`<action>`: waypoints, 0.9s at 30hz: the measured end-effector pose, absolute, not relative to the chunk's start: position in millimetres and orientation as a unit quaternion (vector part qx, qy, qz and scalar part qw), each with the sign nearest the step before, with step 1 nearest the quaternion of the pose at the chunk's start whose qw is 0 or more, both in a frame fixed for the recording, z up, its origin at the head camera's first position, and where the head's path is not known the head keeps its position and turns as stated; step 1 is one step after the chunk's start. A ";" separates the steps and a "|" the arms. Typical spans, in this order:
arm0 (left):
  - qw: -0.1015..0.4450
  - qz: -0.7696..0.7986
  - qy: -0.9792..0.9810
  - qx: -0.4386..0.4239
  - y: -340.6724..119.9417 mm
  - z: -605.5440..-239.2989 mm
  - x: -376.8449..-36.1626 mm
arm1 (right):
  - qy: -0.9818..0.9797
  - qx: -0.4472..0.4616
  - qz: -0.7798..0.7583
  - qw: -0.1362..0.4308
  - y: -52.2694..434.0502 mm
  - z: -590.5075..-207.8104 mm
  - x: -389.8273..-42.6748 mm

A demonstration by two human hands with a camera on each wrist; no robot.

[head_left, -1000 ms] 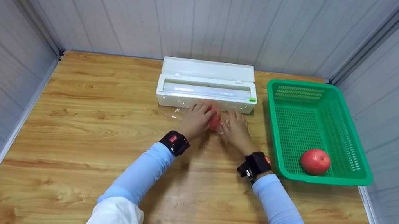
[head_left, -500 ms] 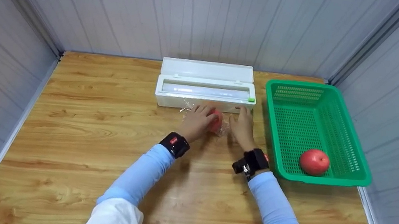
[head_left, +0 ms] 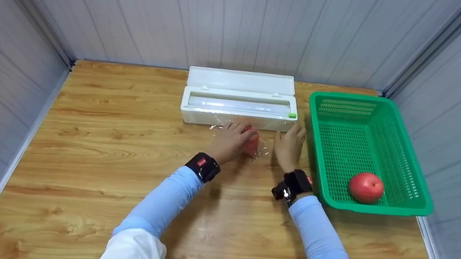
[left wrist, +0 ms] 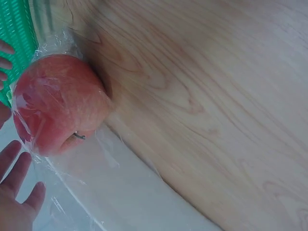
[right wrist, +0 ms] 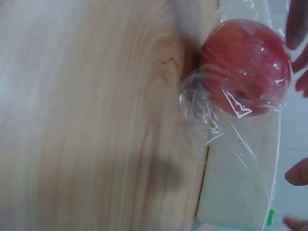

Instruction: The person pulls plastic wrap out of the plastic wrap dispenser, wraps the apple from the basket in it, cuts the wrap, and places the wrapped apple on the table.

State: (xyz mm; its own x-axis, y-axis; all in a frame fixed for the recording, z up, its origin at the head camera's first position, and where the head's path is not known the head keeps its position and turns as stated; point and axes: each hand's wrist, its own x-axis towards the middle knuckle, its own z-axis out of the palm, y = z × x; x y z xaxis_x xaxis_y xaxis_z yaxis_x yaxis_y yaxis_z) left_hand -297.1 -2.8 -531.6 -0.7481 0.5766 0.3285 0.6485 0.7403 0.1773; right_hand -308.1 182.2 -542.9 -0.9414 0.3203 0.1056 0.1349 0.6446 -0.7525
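A red apple [head_left: 251, 142] wrapped in clear cling film [right wrist: 199, 108] sits on the wooden table, close against the front of a white cling film dispenser [head_left: 198, 117]. Loose film bunches at its side, and a stem shows under the film in the left wrist view. My left hand [head_left: 228, 142] rests at the apple's left side, its fingers spread and partly over the apple in the head view. To the right, apart from the apple, my right hand [head_left: 288, 147] is held with loosely bent fingers and nothing in them, near the dispenser's right end.
The dispenser's lid [head_left: 241, 82] stands open at the back, with a film roll [head_left: 238, 105] inside and a green slider [head_left: 292, 116] at its right end. A green basket [head_left: 316, 165] at the right holds a second apple [head_left: 366, 187]. Panel walls enclose the table.
My right hand has let go of the film at the apple's right side and moved right, away from it. My left hand stays at the apple; the right side of the apple is uncovered.
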 end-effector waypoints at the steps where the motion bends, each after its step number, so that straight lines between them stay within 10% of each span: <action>1: 0.125 -0.150 -0.923 -0.333 -2.3 -529.5 -298.9 | -0.899 -0.134 0.400 0.117 183.2 -542.8 -309.9; 27: 0.091 -0.179 -0.933 -0.298 35.3 -465.6 -361.3 | -0.885 -0.161 0.435 0.040 191.8 -551.1 -344.8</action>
